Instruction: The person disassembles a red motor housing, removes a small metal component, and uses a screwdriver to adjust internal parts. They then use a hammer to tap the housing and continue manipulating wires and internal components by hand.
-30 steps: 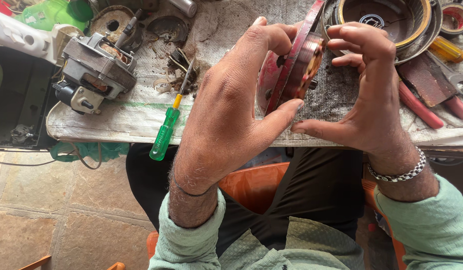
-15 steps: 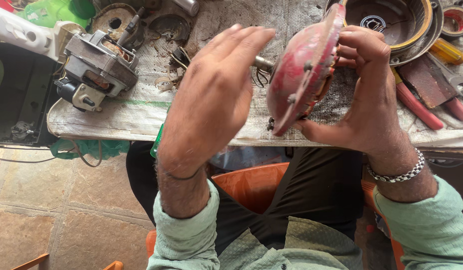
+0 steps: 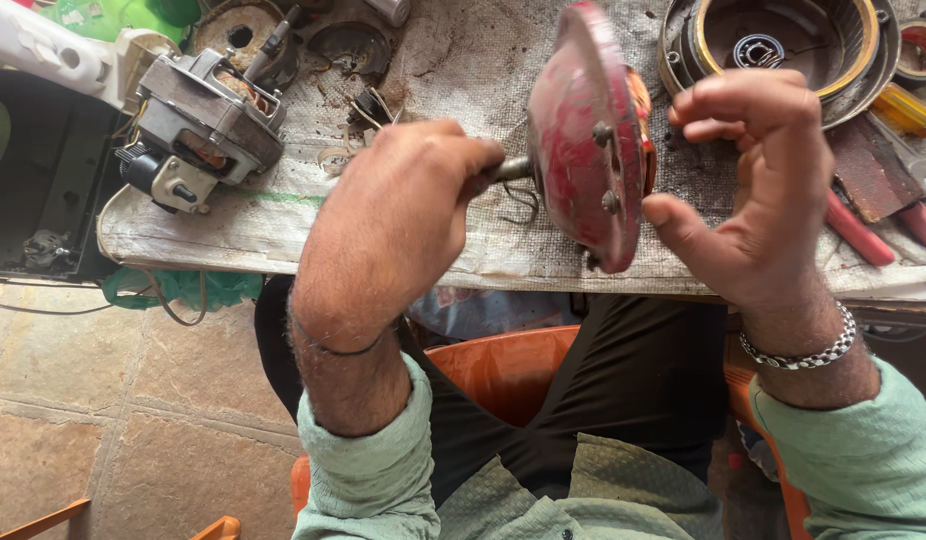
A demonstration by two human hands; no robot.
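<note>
Centre: round red metal motor cover [image 3: 583, 140] held on edge above near edge of cloth-covered workbench [image 3: 463, 250], its steel shaft [image 3: 511, 168] pointing left.
Left hand [image 3: 403, 210]: left of cover, closed round shaft.
Right hand [image 3: 758, 185]: right of cover, thumb at lower rim.
Far left on bench: grey square-framed electric motor [image 3: 198, 125].
Far right, behind right hand: round dark metal housing w/ brass rim [image 3: 783, 45].
Right edge: red-handled pliers [image 3: 868, 225], beside right wrist.
</note>
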